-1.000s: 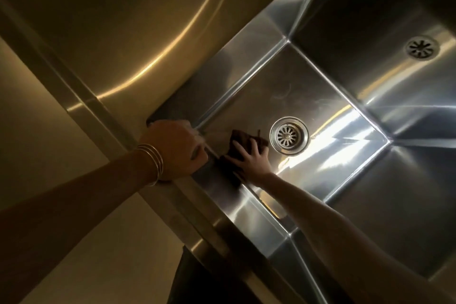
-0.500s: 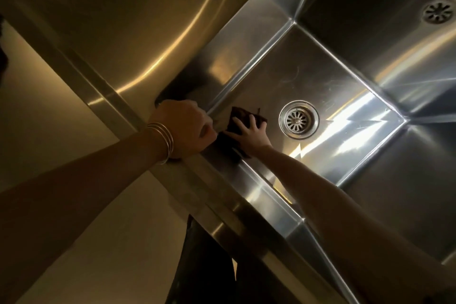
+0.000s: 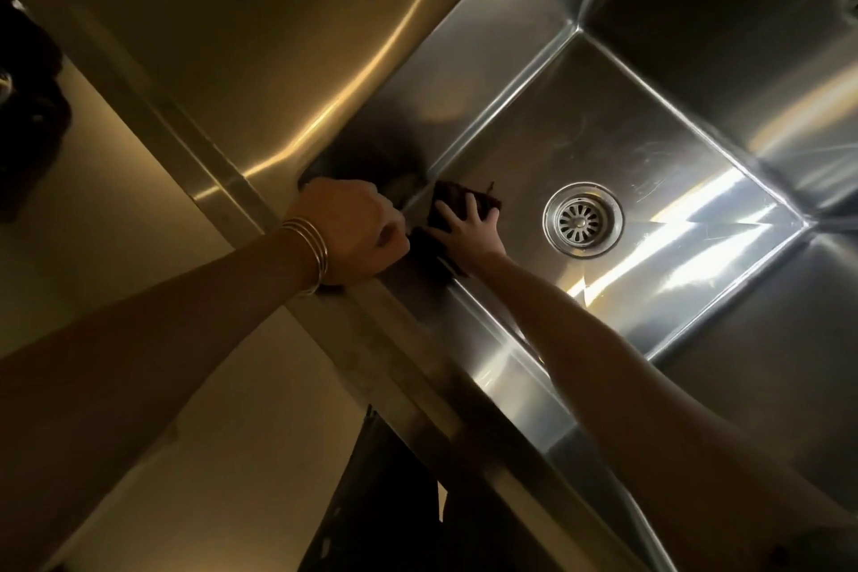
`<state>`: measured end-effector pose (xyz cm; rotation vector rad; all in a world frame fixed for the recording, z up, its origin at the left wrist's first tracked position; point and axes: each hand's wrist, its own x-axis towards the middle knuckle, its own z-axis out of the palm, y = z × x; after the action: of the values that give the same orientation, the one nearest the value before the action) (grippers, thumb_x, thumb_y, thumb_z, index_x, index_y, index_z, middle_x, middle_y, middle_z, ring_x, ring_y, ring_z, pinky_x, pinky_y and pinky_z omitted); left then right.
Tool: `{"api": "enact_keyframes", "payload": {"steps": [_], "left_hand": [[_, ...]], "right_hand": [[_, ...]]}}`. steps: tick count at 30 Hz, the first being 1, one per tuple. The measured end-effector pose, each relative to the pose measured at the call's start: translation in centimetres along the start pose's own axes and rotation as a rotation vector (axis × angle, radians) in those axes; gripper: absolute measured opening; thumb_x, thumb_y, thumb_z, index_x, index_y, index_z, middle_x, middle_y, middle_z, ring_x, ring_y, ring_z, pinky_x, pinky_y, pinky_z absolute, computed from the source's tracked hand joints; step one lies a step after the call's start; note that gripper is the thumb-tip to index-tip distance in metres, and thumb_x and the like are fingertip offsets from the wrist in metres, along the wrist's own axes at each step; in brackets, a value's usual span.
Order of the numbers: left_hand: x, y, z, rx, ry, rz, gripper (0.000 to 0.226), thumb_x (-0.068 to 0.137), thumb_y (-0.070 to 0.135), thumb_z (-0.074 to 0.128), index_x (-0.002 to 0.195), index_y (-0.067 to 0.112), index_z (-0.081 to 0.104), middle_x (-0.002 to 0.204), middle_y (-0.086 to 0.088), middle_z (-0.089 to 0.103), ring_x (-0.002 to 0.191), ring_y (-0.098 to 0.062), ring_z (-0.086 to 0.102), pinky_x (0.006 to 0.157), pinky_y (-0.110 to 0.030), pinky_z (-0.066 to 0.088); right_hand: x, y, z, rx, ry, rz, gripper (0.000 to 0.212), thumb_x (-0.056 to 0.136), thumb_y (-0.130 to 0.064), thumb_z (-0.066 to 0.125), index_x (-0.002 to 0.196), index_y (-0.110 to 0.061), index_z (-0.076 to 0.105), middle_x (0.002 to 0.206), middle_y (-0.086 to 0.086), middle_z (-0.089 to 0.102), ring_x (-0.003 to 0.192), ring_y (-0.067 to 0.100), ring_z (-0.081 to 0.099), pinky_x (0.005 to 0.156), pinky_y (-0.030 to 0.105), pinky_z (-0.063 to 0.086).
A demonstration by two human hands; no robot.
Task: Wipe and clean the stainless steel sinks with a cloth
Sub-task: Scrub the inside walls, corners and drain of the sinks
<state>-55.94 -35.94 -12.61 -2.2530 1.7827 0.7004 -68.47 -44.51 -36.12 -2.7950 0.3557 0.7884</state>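
— Currently, where does the wiping stand?

— Right hand (image 3: 469,230) lies flat with fingers spread, pressing a dark cloth (image 3: 457,202) onto the basin floor in the near corner, close under the front wall. Left hand (image 3: 350,230) is curled over the sink's front rim (image 3: 418,367), apparently as a brace; its fingers are hidden, so I cannot tell how firmly it grips.

— And the basin around it?

— Drain strainer (image 3: 583,219) sits just beyond the cloth, apart from it. The floor there shows faint streaks under the glare; whether they are residue or wipe marks I cannot say.

— Remaining work?

— By my judgement, most of it. This basin's floor, far walls and corners lack any sign of finished wiping, and the adjoining basin (image 3: 743,37) beyond the divider appears untouched.
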Motion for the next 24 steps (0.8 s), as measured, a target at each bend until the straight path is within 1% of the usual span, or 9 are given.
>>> {"api": "enact_keyframes", "payload": {"steps": [6,10,11,14,15,17,19,21,24], "left_hand": [[-0.1,-0.2,0.1,0.020,0.008,-0.009,0.038,0.084,0.047,0.040,0.089,0.025,0.070,0.093,-0.005,0.066,0.078,-0.026,0.063,0.068,-0.033,0.049],[0.1,-0.1,0.4,0.023,0.082,0.022,0.045,0.082,0.046,0.032,0.079,0.020,0.068,0.086,-0.008,0.067,0.070,-0.026,0.060,0.058,-0.026,0.033],[0.0,-0.1,0.4,0.015,0.094,0.026,0.047,0.079,0.047,0.030,0.077,0.019,0.068,0.084,-0.009,0.067,0.068,-0.026,0.058,0.057,-0.026,0.030],[-0.1,-0.2,0.4,0.011,0.110,0.034,0.044,0.077,0.047,0.028,0.068,0.021,0.063,0.078,-0.008,0.065,0.060,-0.021,0.047,0.055,-0.025,0.025],[-0.1,-0.2,0.4,0.004,0.108,0.029,0.041,0.077,0.047,0.028,0.062,0.022,0.057,0.074,-0.007,0.063,0.058,-0.020,0.043,0.054,-0.025,0.024],[-0.1,-0.3,0.4,-0.025,0.077,0.025,0.036,0.078,0.047,0.028,0.054,0.023,0.042,0.068,-0.005,0.056,0.055,-0.019,0.041,0.054,-0.025,0.027],[-0.1,-0.3,0.3,-0.029,0.054,0.041,0.035,0.080,0.047,0.032,0.055,0.025,0.041,0.066,-0.003,0.053,0.054,-0.018,0.040,0.053,-0.024,0.028],[0.1,-0.4,0.5,-0.020,0.073,0.061,0.035,0.087,0.043,0.042,0.056,0.027,0.040,0.068,-0.005,0.058,0.054,-0.016,0.039,0.052,-0.024,0.024],[0.2,-0.5,0.8,0.000,0.101,0.057,0.042,0.088,0.040,0.045,0.050,0.026,0.034,0.071,-0.007,0.062,0.054,-0.016,0.040,0.054,-0.025,0.025]], "right_hand": [[-9.3,1.6,3.9,0.046,-0.041,0.036,0.051,0.097,-0.038,0.040,0.144,-0.044,0.021,0.156,0.006,0.015,0.132,0.055,0.019,0.093,0.068,0.031],[-15.6,2.4,5.1,0.003,-0.094,0.084,0.058,0.069,-0.038,0.077,0.124,-0.042,0.057,0.134,0.011,0.055,0.105,0.056,0.054,0.069,0.067,0.048],[-16.8,2.9,5.5,-0.024,-0.135,0.061,0.061,0.066,-0.041,0.078,0.123,-0.043,0.057,0.134,0.011,0.055,0.104,0.056,0.054,0.068,0.067,0.048],[-20.0,4.7,7.7,-0.063,-0.229,-0.012,0.061,0.083,-0.047,0.059,0.138,-0.049,0.034,0.154,0.012,0.026,0.124,0.057,0.033,0.087,0.069,0.038],[-20.9,5.1,7.6,-0.055,-0.268,0.010,0.060,0.082,-0.046,0.062,0.135,-0.051,0.036,0.152,0.012,0.030,0.121,0.058,0.037,0.083,0.069,0.041],[-21.9,5.7,7.7,-0.026,-0.286,0.131,0.058,0.079,-0.041,0.069,0.129,-0.055,0.043,0.147,0.012,0.038,0.115,0.057,0.043,0.076,0.064,0.047],[-21.9,6.4,8.3,0.069,-0.279,0.272,0.054,0.091,-0.034,0.053,0.137,-0.052,0.029,0.154,0.012,0.015,0.126,0.056,0.024,0.087,0.064,0.041],[-20.7,7.3,8.3,0.260,-0.187,0.527,0.052,0.092,-0.026,0.050,0.136,-0.045,0.028,0.153,0.011,0.006,0.126,0.055,0.018,0.092,0.066,0.035],[-18.9,8.8,6.4,0.664,0.014,0.943,0.029,0.097,-0.031,0.039,0.123,-0.039,0.031,0.147,0.014,0.022,0.123,0.048,0.028,0.098,0.060,0.032]]}}
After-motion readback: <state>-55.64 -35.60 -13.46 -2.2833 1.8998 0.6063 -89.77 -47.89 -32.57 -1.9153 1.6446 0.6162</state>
